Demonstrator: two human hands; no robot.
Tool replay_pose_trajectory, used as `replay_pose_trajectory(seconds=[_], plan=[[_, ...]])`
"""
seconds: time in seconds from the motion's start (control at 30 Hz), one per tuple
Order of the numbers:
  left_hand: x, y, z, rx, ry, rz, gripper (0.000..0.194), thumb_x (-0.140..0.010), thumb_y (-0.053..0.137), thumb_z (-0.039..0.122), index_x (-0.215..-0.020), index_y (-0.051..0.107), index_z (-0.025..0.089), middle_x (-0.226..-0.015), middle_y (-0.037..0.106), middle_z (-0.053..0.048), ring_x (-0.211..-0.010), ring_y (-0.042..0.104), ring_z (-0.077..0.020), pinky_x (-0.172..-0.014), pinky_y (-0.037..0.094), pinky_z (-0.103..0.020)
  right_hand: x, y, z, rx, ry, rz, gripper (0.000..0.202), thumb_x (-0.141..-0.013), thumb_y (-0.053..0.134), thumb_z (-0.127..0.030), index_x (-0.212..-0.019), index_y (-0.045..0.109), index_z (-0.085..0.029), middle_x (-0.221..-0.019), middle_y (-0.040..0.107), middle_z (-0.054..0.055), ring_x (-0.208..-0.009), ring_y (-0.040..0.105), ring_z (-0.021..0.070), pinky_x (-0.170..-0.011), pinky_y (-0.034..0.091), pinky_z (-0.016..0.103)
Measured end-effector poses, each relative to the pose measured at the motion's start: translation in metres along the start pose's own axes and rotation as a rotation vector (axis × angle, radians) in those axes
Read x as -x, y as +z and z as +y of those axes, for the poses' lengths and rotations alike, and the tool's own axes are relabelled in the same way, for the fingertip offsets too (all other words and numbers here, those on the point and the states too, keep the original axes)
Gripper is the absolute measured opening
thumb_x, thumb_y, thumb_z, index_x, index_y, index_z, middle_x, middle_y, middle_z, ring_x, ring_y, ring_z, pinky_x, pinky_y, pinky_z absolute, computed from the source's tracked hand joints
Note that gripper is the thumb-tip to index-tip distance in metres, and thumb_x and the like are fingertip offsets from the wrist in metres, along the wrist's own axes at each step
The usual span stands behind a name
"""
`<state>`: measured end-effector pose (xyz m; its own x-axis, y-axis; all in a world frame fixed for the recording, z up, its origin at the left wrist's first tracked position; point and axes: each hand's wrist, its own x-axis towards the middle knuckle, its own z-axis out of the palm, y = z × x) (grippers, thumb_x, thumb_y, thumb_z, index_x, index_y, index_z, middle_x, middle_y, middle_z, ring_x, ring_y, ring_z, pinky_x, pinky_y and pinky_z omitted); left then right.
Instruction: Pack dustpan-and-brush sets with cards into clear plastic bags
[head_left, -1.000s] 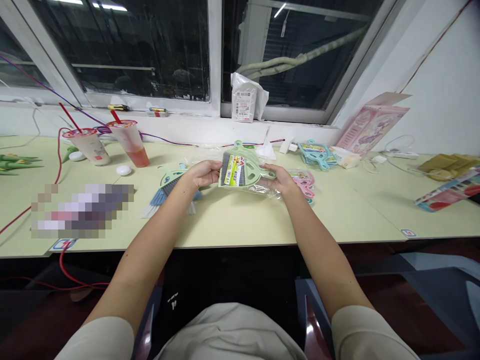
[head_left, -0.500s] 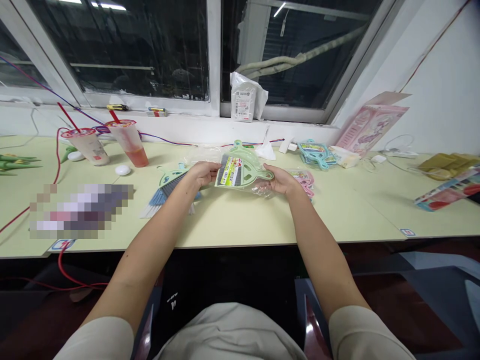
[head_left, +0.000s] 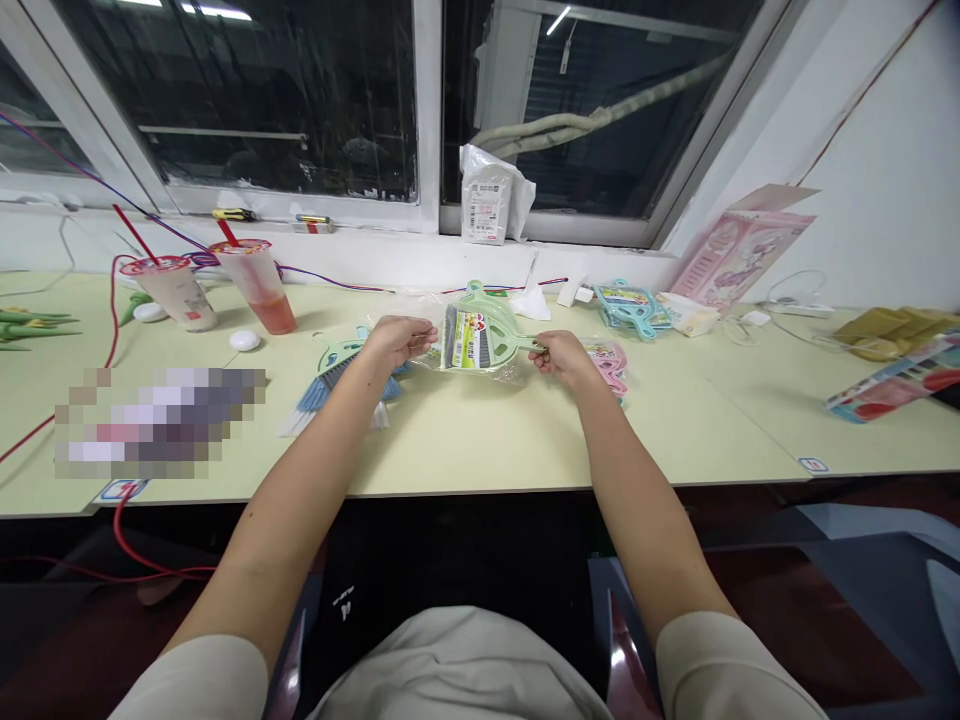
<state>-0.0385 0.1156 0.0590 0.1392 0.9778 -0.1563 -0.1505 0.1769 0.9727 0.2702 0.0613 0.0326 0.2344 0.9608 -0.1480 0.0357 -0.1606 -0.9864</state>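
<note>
Dustpan set (head_left: 480,335) now lower; flatter than before.

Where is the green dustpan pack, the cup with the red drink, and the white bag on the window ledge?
green dustpan pack (head_left: 480,335), head view, on its printed label.
cup with the red drink (head_left: 259,285), head view, on its side wall.
white bag (head_left: 491,200), head view, on its front label.

Left hand (head_left: 394,340) and right hand (head_left: 564,355) grip opposite ends of green dustpan set (head_left: 480,338) in clear bag, just above surface (head_left: 480,440). Loose brush (head_left: 330,375) left of it. Two cups (head_left: 217,285) far left.
</note>
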Motion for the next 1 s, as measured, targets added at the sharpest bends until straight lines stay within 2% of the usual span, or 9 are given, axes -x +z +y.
replay_pose_trajectory(seconds=[0.23, 0.43, 0.53, 0.6, 0.67, 0.77, 0.9, 0.93, 1.0], plan=[[0.004, -0.008, 0.007, -0.382, 0.077, 0.136, 0.017, -0.067, 0.083, 0.010, -0.069, 0.067, 0.013, -0.068, 0.073, -0.010, -0.061, 0.068, -0.0166, -0.055, 0.053, -0.024, 0.010, 0.013, 0.001, 0.199, 0.076, -0.097, 0.013, -0.099, 0.060, -0.020, -0.089, 0.052, -0.020, -0.066, 0.069, 0.006, -0.049, 0.060, 0.0123, -0.041, 0.039, 0.020], [-0.001, -0.010, 0.000, -0.840, 0.178, 0.117, 0.010, -0.072, 0.072, 0.008, -0.066, 0.070, 0.015, -0.067, 0.073, -0.009, -0.059, 0.068, -0.0172, -0.058, 0.051, -0.025, 0.024, 0.025, -0.001, 0.681, 0.126, -0.281, 0.012, -0.091, 0.063, -0.014, -0.081, 0.056, -0.018, -0.060, 0.068, 0.007, -0.046, 0.062, 0.0158, -0.042, 0.044, 0.024], [-0.001, -0.005, -0.003, -1.068, 0.283, 0.009, 0.011, -0.073, 0.066, 0.008, -0.071, 0.073, 0.016, -0.069, 0.074, -0.008, -0.061, 0.069, -0.0173, -0.059, 0.049, -0.025, 0.043, 0.022, -0.015, 0.898, 0.207, -0.550, 0.013, -0.087, 0.067, -0.023, -0.077, 0.062, -0.016, -0.061, 0.071, 0.010, -0.046, 0.063, 0.0171, -0.046, 0.049, 0.027], [0.000, 0.000, -0.005, -1.134, 0.390, -0.124, 0.015, -0.075, 0.063, 0.009, -0.077, 0.076, 0.016, -0.073, 0.076, -0.007, -0.064, 0.069, -0.0172, -0.062, 0.049, -0.025, 0.057, 0.019, -0.027, 0.979, 0.261, -0.765, 0.024, -0.086, 0.070, -0.036, -0.077, 0.067, -0.014, -0.065, 0.074, 0.011, -0.050, 0.064, 0.0175, -0.050, 0.052, 0.028], [0.003, 0.006, -0.008, -1.158, 0.496, -0.259, 0.019, -0.077, 0.061, 0.012, -0.083, 0.078, 0.017, -0.080, 0.078, -0.006, -0.070, 0.070, -0.0177, -0.068, 0.050, -0.026, 0.067, 0.015, -0.038, 1.039, 0.272, -0.868, 0.039, -0.086, 0.071, -0.050, -0.076, 0.071, -0.013, -0.064, 0.073, 0.011, -0.050, 0.062, 0.0174, -0.051, 0.050, 0.029], [0.007, 0.016, -0.016, -1.192, 0.610, -0.364, 0.021, -0.082, 0.060, 0.016, -0.089, 0.080, 0.019, -0.090, 0.080, -0.006, -0.080, 0.070, -0.0190, -0.073, 0.049, -0.028, 0.063, 0.015, -0.041, 1.055, 0.047, -0.704, 0.047, -0.088, 0.067, -0.060, -0.076, 0.072, -0.014, -0.061, 0.068, 0.008, -0.052, 0.056, 0.0160, -0.054, 0.045, 0.030], [0.007, 0.030, -0.028, -1.203, 0.715, -0.384, 0.023, -0.088, 0.059, 0.019, -0.097, 0.081, 0.021, -0.094, 0.080, -0.005, -0.085, 0.070, -0.0199, -0.075, 0.047, -0.028, 0.031, 0.024, -0.018, 0.869, -0.507, -0.094, 0.032, -0.086, 0.071, -0.047, -0.099, 0.072, -0.017, -0.096, 0.074, 0.009, -0.087, 0.066, 0.0230, -0.078, 0.052, 0.034], [0.006, 0.032, -0.030, -1.193, 0.739, -0.391, 0.024, -0.090, 0.059, 0.020, -0.099, 0.081, 0.021, -0.094, 0.080, -0.005, -0.084, 0.069, -0.0199, -0.076, 0.047, -0.029, 0.022, 0.027, -0.009, 0.815, -0.612, -0.032, 0.038, -0.083, 0.075, -0.043, -0.111, 0.071, -0.018, -0.113, 0.073, 0.012, -0.102, 0.066, 0.0261, -0.088, 0.053, 0.037], [0.005, 0.036, -0.035, -1.181, 0.778, -0.411, 0.026, -0.092, 0.057, 0.021, -0.102, 0.081, 0.021, -0.094, 0.080, -0.005, -0.084, 0.069, -0.0198, -0.077, 0.047, -0.029, 0.007, 0.030, 0.007, 0.703, -0.685, -0.116, 0.058, -0.077, 0.081, -0.040, -0.130, 0.065, -0.020, -0.137, 0.065, 0.014, -0.121, 0.063, 0.0286, -0.099, 0.052, 0.041]])
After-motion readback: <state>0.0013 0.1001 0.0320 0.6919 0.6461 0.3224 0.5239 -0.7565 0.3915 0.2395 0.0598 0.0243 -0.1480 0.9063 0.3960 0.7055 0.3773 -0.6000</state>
